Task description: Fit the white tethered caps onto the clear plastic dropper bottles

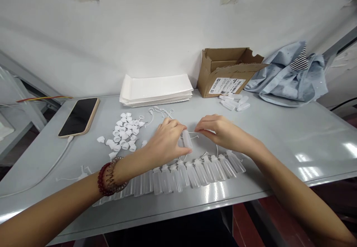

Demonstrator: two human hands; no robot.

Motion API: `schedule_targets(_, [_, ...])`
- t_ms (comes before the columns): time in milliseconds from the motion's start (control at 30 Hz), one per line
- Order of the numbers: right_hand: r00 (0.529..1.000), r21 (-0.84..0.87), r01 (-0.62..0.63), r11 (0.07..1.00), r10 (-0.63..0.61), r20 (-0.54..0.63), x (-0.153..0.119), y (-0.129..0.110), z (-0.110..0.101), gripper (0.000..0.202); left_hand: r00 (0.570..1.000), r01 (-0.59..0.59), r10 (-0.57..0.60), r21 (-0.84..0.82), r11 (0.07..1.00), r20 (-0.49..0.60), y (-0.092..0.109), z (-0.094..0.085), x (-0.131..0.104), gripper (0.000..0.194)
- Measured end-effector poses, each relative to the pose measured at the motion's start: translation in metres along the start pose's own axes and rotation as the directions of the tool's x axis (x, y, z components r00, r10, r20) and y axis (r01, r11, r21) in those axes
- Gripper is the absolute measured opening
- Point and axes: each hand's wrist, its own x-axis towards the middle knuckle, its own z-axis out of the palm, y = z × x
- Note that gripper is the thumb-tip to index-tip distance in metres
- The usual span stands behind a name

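Observation:
My left hand point(169, 141) is closed around a small translucent plastic bottle point(187, 139), its thumb at the lower end and fingers at the upper end. To its right, my right hand point(219, 130) pinches the end of a thin white plastic strap point(192, 132) near the bottle. Just in front of both hands runs a row of capped translucent bottles point(192, 174), lying side by side along the table's near edge. Part of that row is hidden under my left forearm. Left of my left hand lies a pile of small white caps point(124, 132).
Loose white straps point(160, 111) lie behind my left hand. At the back are a stack of white paper point(157, 89), an open cardboard box point(231, 70), several loose bottles point(235, 101) and a blue cloth bag point(292, 74). A phone point(79, 116) with a charging cable point(60, 159) is at left.

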Motion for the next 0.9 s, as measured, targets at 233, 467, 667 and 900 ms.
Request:
schedule_targets(233, [0.996, -0.051, -0.035, 0.998, 0.040, 0.085, -0.001, 0.000, 0.003, 0.023, 1.000, 0.031, -0.031, -0.001, 1.000, 0.005, -0.001, 0.011, 0.000, 0.056])
schedule_targets(467, [0.983, -0.054, -0.063, 0.997, 0.071, 0.169, 0.002, -0.002, 0.005, 0.025, 0.999, 0.029, -0.030, 0.026, 0.999, 0.027, 0.001, 0.013, -0.005, 0.050])
schedule_targets(667, [0.985, 0.000, -0.093, 0.996, 0.092, 0.148, 0.001, 0.000, 0.005, 0.022, 1.000, -0.011, 0.011, 0.035, 0.999, 0.006, 0.001, 0.013, -0.008, 0.048])
schedule_targets(900, [0.986, 0.005, -0.105, 0.994, 0.103, 0.130, 0.001, 0.002, -0.001, 0.017, 1.000, -0.015, 0.015, 0.025, 1.000, -0.009, -0.001, 0.005, -0.011, 0.067])
